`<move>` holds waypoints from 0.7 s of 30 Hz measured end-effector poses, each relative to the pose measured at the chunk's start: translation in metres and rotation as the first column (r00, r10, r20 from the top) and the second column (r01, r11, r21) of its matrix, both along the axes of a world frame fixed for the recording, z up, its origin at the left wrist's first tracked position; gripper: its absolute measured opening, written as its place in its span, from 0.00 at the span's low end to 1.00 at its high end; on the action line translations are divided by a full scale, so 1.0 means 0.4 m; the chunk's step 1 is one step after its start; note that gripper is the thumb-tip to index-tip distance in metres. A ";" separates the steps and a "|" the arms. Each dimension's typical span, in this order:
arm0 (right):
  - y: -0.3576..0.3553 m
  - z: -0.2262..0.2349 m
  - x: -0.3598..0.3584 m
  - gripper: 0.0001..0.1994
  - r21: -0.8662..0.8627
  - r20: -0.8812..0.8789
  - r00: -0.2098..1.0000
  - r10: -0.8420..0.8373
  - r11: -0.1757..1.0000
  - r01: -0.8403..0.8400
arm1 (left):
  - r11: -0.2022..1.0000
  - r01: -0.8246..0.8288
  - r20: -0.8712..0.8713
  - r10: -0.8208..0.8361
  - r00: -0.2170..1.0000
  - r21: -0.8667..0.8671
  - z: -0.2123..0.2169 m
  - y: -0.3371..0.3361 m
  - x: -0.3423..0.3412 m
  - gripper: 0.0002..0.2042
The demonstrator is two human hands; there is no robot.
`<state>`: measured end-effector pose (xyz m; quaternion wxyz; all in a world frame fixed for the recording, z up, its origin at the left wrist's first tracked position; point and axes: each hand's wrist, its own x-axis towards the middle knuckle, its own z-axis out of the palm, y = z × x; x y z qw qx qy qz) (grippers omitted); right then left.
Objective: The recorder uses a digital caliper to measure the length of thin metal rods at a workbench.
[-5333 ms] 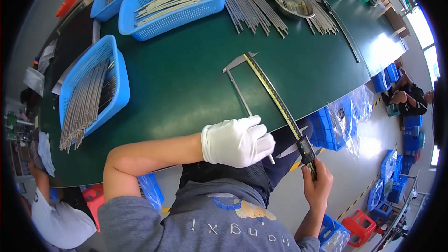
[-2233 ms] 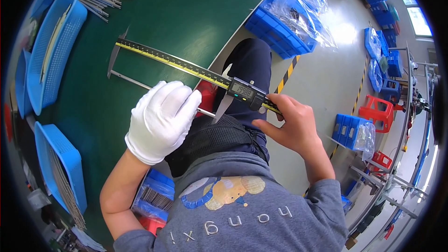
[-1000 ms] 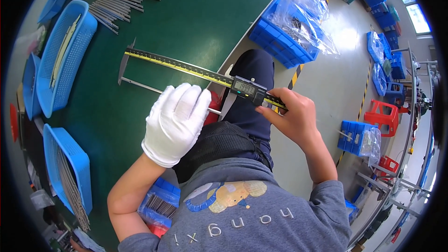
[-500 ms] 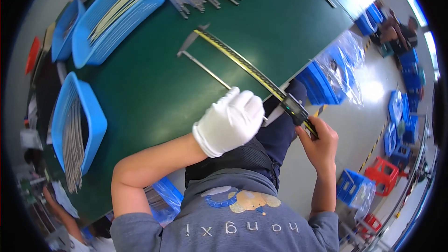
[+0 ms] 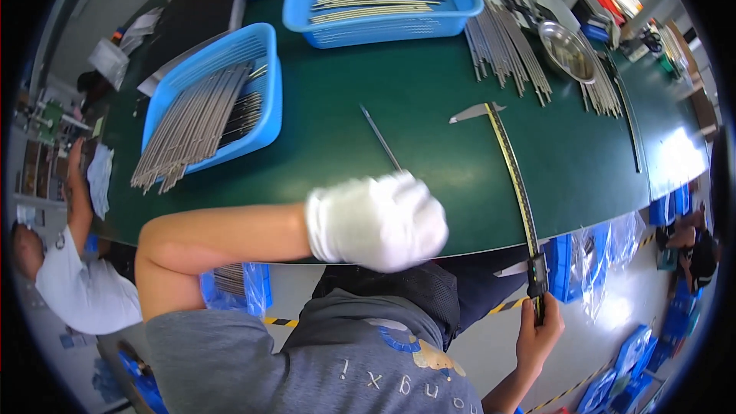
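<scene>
My left hand (image 5: 379,224), in a white glove and blurred by motion, is closed on a thin metal rod (image 5: 379,136). The rod points away from me over the green table (image 5: 322,138). My bare right hand (image 5: 540,331) grips the lower end of a digital caliper (image 5: 512,161), next to its dark display unit. The caliper's long yellow-and-black beam reaches out over the table, with one jaw at its far end. That jaw lies to the right of the rod, apart from it. The lower end of the rod is hidden by the glove.
A blue basket (image 5: 270,100) of grey rods stands at left. Another blue basket (image 5: 383,33) at the back holds pale rods. Loose rods (image 5: 506,46) and a metal bowl (image 5: 566,51) lie back right. A person (image 5: 84,291) sits at the left.
The view has swung, so the table's back now shows. The rod has left the caliper's jaws, and my left hand has drawn away from the caliper with it. My right hand keeps the caliper.
</scene>
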<state>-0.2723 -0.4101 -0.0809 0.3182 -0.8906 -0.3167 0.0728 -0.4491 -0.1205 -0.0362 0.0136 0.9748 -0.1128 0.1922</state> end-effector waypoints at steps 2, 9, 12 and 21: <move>0.003 0.003 -0.002 0.13 0.012 0.000 1.000 0.012 1.000 -0.012 | 0.985 -0.128 0.062 0.121 0.991 0.112 -0.013 0.062 -0.030 0.09; 0.004 -0.012 0.007 0.13 0.046 0.010 0.999 0.032 0.998 -0.033 | 0.628 -0.571 0.006 0.670 0.742 0.528 -0.021 0.168 -0.100 0.03; 0.004 -0.008 0.004 0.13 0.058 -0.015 1.000 0.027 0.998 -0.026 | 0.452 -0.557 -0.084 0.823 0.562 0.697 -0.021 0.194 -0.109 0.07; -0.011 0.009 -0.012 0.14 0.014 0.023 1.000 0.013 1.000 -0.014 | 0.286 -0.934 -0.216 0.946 0.240 0.215 0.136 0.306 -0.187 0.12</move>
